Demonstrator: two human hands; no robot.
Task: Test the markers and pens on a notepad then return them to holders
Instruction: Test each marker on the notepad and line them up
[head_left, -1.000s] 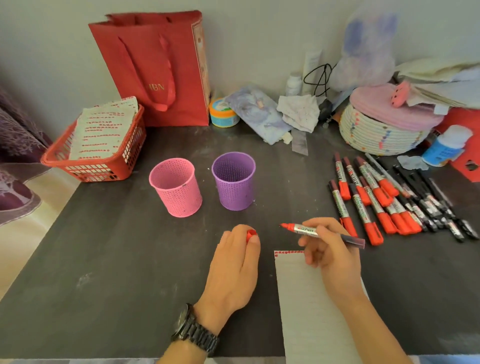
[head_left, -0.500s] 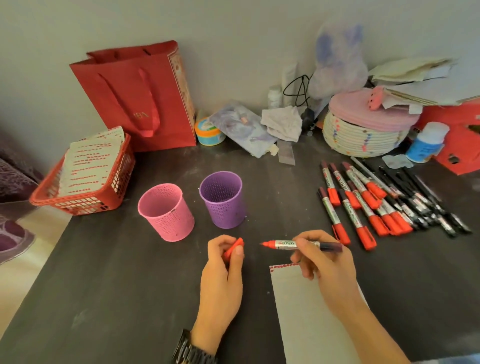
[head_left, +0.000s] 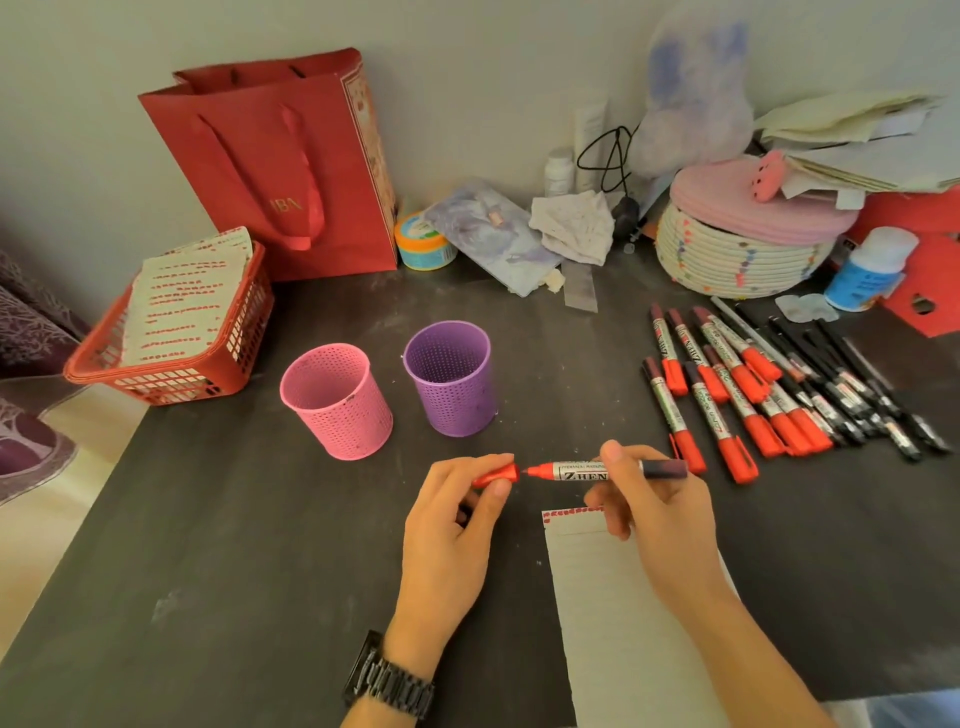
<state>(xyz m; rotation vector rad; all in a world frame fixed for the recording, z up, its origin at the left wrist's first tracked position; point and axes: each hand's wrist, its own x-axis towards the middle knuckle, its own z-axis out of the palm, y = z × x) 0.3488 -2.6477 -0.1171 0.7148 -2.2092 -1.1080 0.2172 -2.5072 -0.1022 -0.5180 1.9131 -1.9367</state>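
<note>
At lower centre, the right hand pinches the red marker above the notepad. The left hand pinches its cap just beside the tip. Recapping seems in hand; next, push them straight together.

I see dim, soft, warm light, with hardly a shadow beside the left hand; far from it, the edges bow and blur.

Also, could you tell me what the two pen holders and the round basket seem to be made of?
The pink holder and purple holder look like matte moulded plastic: uniform colour, regular rows of small holes. The round basket looks like coiled rope, probably cotton, given its stacked cord ridges; the fibre is a guess.
</note>
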